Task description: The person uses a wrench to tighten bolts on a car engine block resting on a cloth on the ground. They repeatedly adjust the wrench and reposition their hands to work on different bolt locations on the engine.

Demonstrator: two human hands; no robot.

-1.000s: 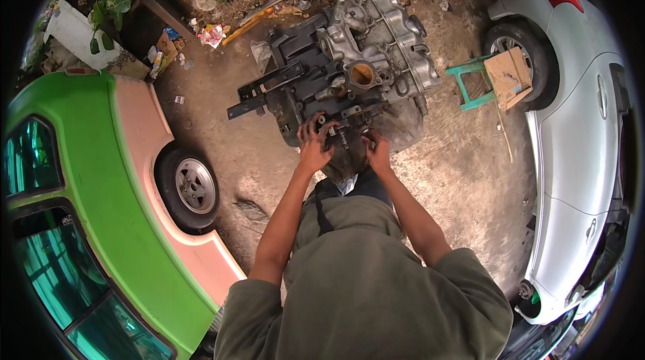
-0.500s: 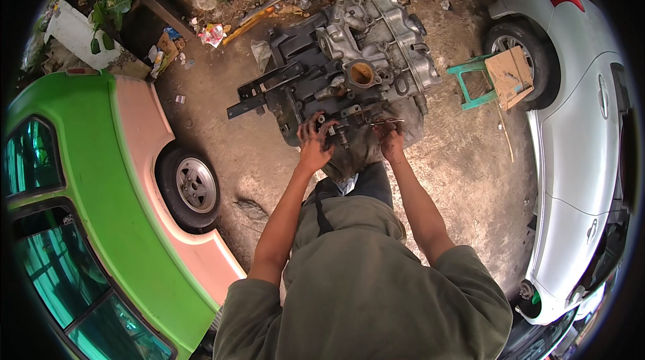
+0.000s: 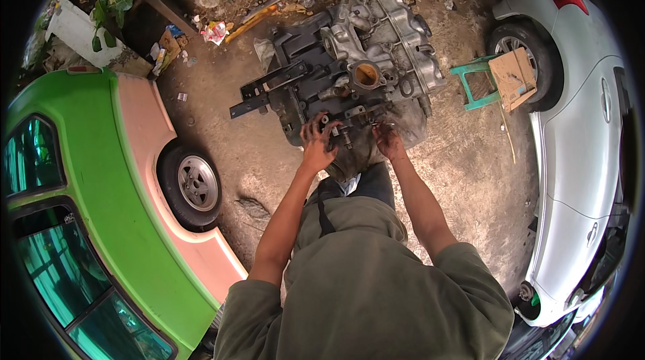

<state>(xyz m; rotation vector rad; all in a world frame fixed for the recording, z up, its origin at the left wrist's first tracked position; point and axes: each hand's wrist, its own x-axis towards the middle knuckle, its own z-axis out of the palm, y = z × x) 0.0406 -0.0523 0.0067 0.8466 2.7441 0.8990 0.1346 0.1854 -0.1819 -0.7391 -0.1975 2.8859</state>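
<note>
A large engine (image 3: 363, 37) of silver and black metal fills the upper middle, with a rust-orange round opening facing up. My left hand (image 3: 317, 142) grips a small metal fitting (image 3: 334, 130) on its dark near part, fingers curled round it. Just to the right, my right hand (image 3: 388, 140) is closed on a thin shiny metal tool (image 3: 384, 124), held against the engine beside a short black bracket. The tool's working end is too small to make out, and my fingertips are partly hidden among the dark parts.
A green and pink car (image 3: 94, 178) stands at the left, a silver car (image 3: 578, 152) at the right. A teal plastic stool (image 3: 480, 101) with cardboard (image 3: 510, 78) on it sits right of the engine. Litter, planks (image 3: 148, 1) and plants line the back edge of the concrete floor (image 3: 457, 172).
My right hand has moved right from near the middle fitting, and a shiny tool now shows in it. My left hand stays in place. The view has shifted slightly.
</note>
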